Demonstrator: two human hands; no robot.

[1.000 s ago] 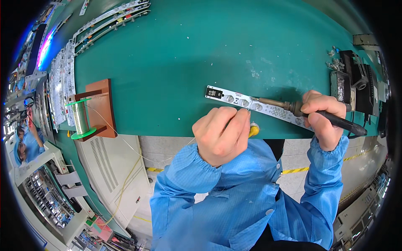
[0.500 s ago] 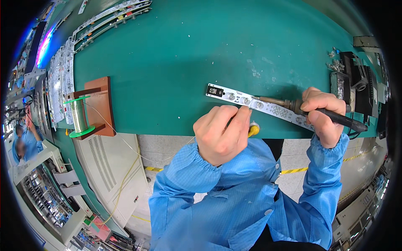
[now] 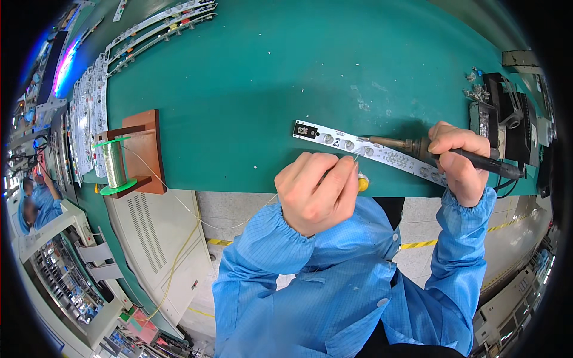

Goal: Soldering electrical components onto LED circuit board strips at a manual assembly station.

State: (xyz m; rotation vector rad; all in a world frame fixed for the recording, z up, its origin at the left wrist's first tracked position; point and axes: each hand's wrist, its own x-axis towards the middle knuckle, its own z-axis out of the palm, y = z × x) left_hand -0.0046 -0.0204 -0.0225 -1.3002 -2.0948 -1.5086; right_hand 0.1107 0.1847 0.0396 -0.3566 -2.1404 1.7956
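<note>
Green bench [image 3: 250, 77]: left grip [image 3: 316, 194] pinches one wire [image 3: 230, 228], right grip [image 3: 459, 161] clasps one soldering iron [image 3: 416, 147] over one board [image 3: 395, 159]

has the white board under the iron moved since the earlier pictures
No. Against the near edge of the green table, the board shows no visible shift either way.

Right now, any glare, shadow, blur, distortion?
Head view: pink-blue light glares at far left; head view: soft shadow on the green mat beside the soldering iron; head view: hazy patch low on the blue smock; head view: fisheye bends edges, corners black.
</note>
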